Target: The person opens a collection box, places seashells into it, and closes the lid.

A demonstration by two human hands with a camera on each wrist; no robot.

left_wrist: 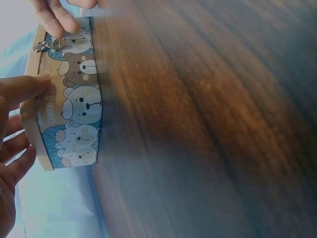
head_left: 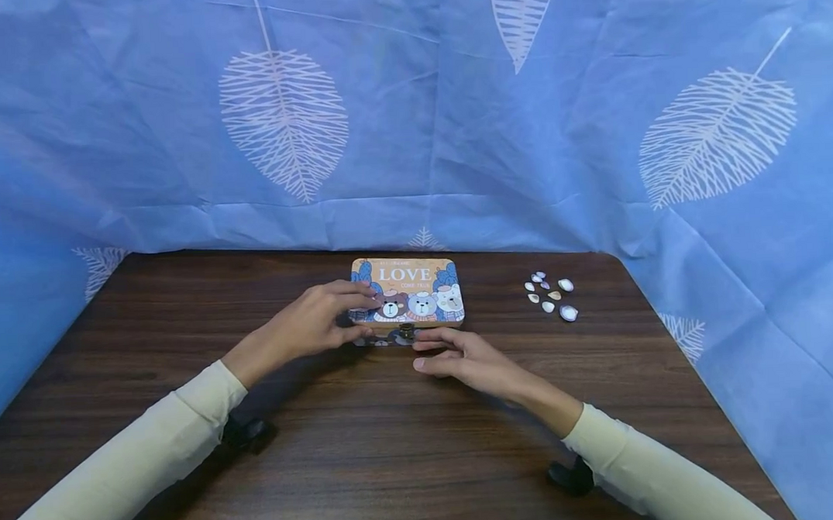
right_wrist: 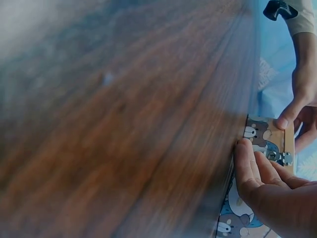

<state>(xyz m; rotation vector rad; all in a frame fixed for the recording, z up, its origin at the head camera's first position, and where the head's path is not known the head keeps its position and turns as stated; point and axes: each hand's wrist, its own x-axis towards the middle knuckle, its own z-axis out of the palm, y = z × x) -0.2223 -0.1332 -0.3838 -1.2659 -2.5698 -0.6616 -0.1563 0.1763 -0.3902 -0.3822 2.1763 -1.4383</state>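
A small tin box (head_left: pixel 407 287) with a LOVE lid and cartoon bears lies flat at the table's far middle, lid down on its body. My left hand (head_left: pixel 317 318) holds its left end, thumb (left_wrist: pixel 29 85) against the front face and the other fingers over the lid. At the front, my right hand (head_left: pixel 466 359) has its fingertips right at the metal clasp (right_wrist: pixel 280 157), with the thumb apart below. In the left wrist view the clasp (left_wrist: pixel 53 45) sits beside the right fingertips.
Several small seashells (head_left: pixel 548 294) lie loose to the right of the tin box. The dark wooden table (head_left: pixel 369 464) ends at the back against a blue curtain (head_left: pixel 410 121) with white leaf prints. Black wrist cameras hang under both sleeves.
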